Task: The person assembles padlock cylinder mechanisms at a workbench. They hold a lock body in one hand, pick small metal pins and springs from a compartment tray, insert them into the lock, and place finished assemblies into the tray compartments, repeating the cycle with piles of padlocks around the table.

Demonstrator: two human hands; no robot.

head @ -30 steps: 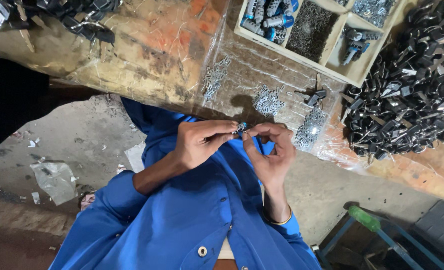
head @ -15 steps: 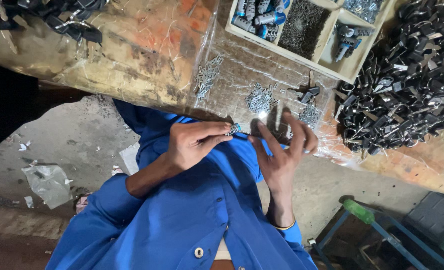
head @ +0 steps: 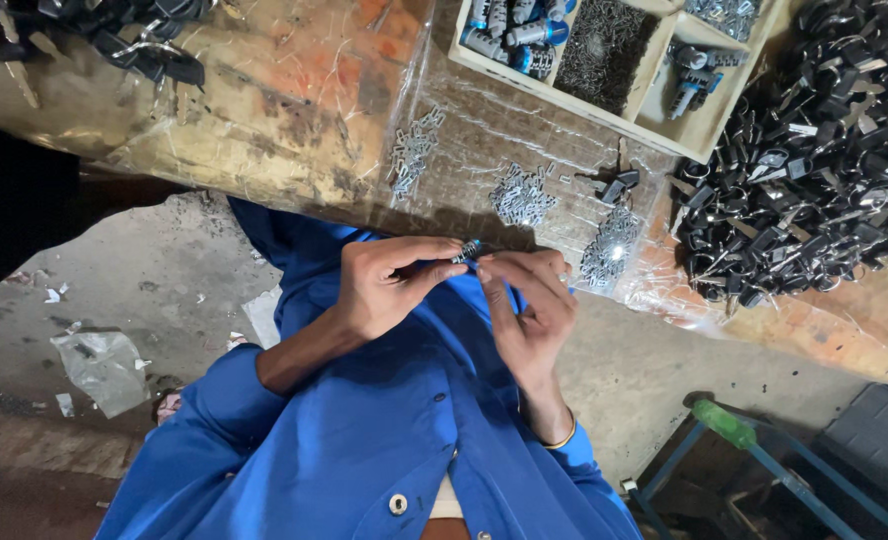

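Left hand and right hand pinch one small cylindrical part between closed fingertips, held just off the table edge beside loose metal-piece piles, seemingly for close fitting.

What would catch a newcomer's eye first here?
Both hands, the left hand and the right hand, pinch one small metal part at centre frame, against a blue shirt. At right, a big heap of black parts covers the bench, beside a wooden tray at top.
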